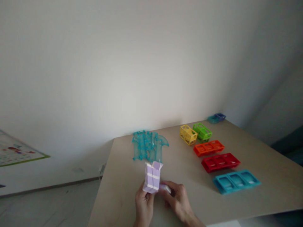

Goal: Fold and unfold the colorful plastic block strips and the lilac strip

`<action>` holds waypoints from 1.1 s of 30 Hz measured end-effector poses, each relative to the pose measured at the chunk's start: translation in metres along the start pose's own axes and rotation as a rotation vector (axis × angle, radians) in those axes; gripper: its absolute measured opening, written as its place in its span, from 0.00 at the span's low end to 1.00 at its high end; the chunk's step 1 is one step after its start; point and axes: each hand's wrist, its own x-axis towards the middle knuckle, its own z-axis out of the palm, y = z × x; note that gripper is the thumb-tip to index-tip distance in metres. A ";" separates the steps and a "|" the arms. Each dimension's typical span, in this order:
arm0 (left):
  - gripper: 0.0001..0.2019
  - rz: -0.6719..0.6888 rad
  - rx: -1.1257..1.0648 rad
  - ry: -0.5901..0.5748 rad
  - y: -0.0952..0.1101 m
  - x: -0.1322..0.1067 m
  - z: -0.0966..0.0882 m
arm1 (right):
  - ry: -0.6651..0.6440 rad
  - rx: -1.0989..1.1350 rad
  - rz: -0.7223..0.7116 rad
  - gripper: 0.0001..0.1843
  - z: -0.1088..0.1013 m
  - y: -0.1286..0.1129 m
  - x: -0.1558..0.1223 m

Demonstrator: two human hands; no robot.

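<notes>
In my left hand [144, 201] I hold an upright purple block assembly with white bands [151, 178], its fingers closed round the lower left side. A short purple piece sits tilted at its top. My right hand [177, 197] pinches a small purple-and-white piece [165, 188] against the lower right of the assembly. Whether the two are joined, I cannot tell. Just beyond my hands, a cluster of clear teal plastic pieces [149, 148] lies on the table.
On the right of the table [180, 170] stand a yellow frame block [188, 135], a green one [202, 132], and orange [209, 148], red [221, 162] and blue [236, 181] three-window blocks. Teal and dark blue pieces [216, 118] lie in the far corner. A wall rises behind.
</notes>
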 end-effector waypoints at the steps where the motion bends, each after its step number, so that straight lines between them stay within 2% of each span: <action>1: 0.08 0.012 0.000 -0.002 0.000 0.000 0.000 | 0.012 -0.008 0.015 0.19 0.000 0.001 0.001; 6: 0.07 0.098 0.018 0.005 0.003 0.001 0.000 | 0.018 0.006 0.046 0.19 0.002 0.007 0.003; 10: 0.08 0.133 0.028 0.060 0.002 -0.003 0.000 | -0.006 0.041 0.066 0.16 0.004 0.006 0.004; 15: 0.09 0.173 0.041 0.051 0.004 -0.006 0.000 | -0.077 0.051 0.044 0.23 0.000 0.005 0.004; 19: 0.06 0.093 -0.030 0.031 0.005 -0.002 0.002 | -0.110 0.000 0.013 0.22 -0.003 0.001 0.004; 22: 0.10 -0.005 -0.093 -0.010 0.006 0.001 0.004 | -0.117 -0.068 -0.044 0.20 -0.003 -0.004 0.005; 26: 0.13 -0.109 -0.134 -0.067 0.009 0.003 0.004 | -0.130 -0.128 -0.081 0.22 -0.004 -0.007 0.005; 33: 0.16 -0.202 -0.271 -0.057 0.006 0.006 0.001 | -0.153 -0.116 -0.135 0.22 -0.002 -0.002 0.002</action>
